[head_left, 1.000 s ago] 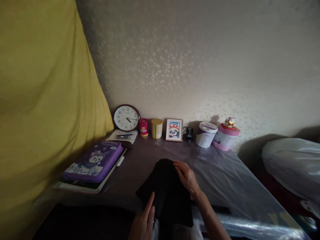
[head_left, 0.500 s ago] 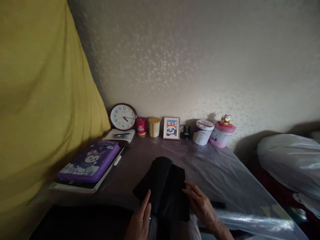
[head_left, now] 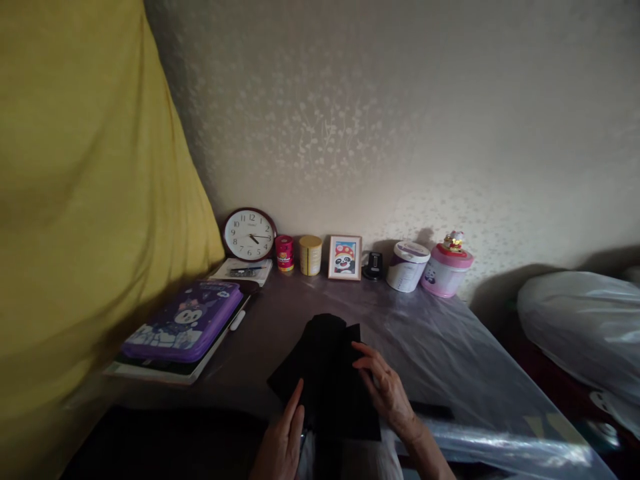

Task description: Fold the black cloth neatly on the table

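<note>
A folded piece of black cloth (head_left: 313, 360) lies on the table in front of me, its top rounded and a flap standing up on the right. My left hand (head_left: 283, 433) is at its lower left edge, index finger and thumb resting along the top; the other fingers are hidden. At the right side, my right hand (head_left: 383, 387) has bent fingers on the raised flap, gripping its edge. Something small and shiny shows beside my left thumb, too dark to name.
A purple character case (head_left: 185, 320) rests on books at the left, beside a yellow curtain (head_left: 95, 167). Along the wall stand a clock (head_left: 250, 233), a red can (head_left: 285, 253), a yellow can (head_left: 311, 255), a framed panda picture (head_left: 345, 258) and two tubs (head_left: 407, 267). A white bag (head_left: 580, 320) lies right.
My right hand has moved left and slightly up, bringing the right edge of the black cloth inward. My left hand stays in place on the cloth.
</note>
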A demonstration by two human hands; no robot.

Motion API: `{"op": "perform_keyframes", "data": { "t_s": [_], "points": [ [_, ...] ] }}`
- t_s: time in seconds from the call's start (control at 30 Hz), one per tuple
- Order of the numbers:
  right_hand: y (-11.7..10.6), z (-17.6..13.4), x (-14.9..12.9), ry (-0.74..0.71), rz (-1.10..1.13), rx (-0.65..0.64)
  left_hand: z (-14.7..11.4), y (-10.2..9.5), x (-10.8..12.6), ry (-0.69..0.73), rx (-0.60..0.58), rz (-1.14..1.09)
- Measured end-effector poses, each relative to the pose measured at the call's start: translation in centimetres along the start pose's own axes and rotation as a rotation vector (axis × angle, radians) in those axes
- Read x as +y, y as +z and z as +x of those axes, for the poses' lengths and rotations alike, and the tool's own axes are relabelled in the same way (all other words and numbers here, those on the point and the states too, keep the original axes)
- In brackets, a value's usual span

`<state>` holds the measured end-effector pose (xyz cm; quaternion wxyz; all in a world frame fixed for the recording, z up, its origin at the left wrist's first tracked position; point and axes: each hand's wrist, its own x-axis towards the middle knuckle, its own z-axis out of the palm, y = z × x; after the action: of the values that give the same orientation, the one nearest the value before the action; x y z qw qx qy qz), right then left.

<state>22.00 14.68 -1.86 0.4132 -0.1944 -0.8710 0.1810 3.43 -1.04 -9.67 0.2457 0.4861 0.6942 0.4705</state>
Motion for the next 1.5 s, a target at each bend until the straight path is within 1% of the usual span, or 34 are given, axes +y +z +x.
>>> {"op": "perform_keyframes", "data": {
  "t_s": [0.07, 0.2, 0.27, 0.43, 0.53, 0.6, 0.63, 0.73, 0.83, 0.9, 0.97, 1.03, 1.1, 1.23, 1.37, 1.43, 1.5],
  "points": [
    [1.0, 1.4, -0.3, -0.027, 0.015, 0.019, 0.1, 0.0, -0.5, 0.04, -0.035, 0.014],
    [3.2, 3.7, -0.8, -0.086, 0.006, 0.01, 0.2, -0.6, 0.1, -0.02, -0.12, 0.016],
    [4.3, 4.6, -0.9, -0.113, -0.005, -0.009, 0.2, -0.9, 0.5, -0.018, -0.145, 0.019],
    [6.5, 5.9, -0.9, -0.135, -0.056, -0.044, 0.0, -1.1, 0.1, -0.025, -0.125, 0.066],
    [7.4, 6.3, -0.9, -0.137, -0.078, -0.071, -0.1, -1.3, -0.1, 0.042, -0.137, 0.107],
    [7.8, 6.5, -0.9, -0.147, -0.097, -0.098, -0.1, -1.5, 0.2, 0.092, -0.139, 0.157],
    [8.0, 6.5, -0.9, -0.152, -0.11, -0.113, 0.0, -1.6, 0.5, 0.099, -0.136, 0.198],
    [8.4, 6.6, -0.8, -0.174, -0.149, -0.149, 0.0, -1.8, 1.0, 0.062, -0.135, 0.349],
    [8.6, 6.7, -0.8, -0.193, -0.167, -0.163, -0.2, -1.2, 0.5, 0.047, -0.155, 0.431],
    [8.6, 6.7, -0.7, -0.198, -0.177, -0.163, -0.3, -0.5, -0.2, 0.058, -0.103, 0.417],
    [8.7, 6.6, -0.7, -0.204, -0.19, -0.158, -0.4, 0.4, -0.8, 0.03, 0.014, 0.376],
    [8.8, 6.7, -0.6, -0.216, -0.198, -0.157, -0.4, 1.0, -1.0, 0.018, 0.094, 0.312],
    [9.0, 6.7, -0.5, -0.23, -0.205, -0.158, -0.3, 1.4, -0.9, 0.008, 0.116, 0.244],
    [9.2, 6.7, -0.3, -0.249, -0.229, -0.176, -0.3, 1.4, -0.5, -0.021, 0.095, 0.201],
    [9.2, 6.8, -0.3, -0.252, -0.262, -0.205, -0.3, 1.1, -0.7, 0.067, 0.102, 0.264],
    [9.2, 6.9, -0.4, -0.261, -0.277, -0.217, -0.2, 0.9, -0.9, 0.095, 0.05, 0.33],
    [9.2, 6.9, -0.4, -0.274, -0.29, -0.225, -0.1, 0.6, -0.9, 0.107, -0.04, 0.385]
  ]
}}
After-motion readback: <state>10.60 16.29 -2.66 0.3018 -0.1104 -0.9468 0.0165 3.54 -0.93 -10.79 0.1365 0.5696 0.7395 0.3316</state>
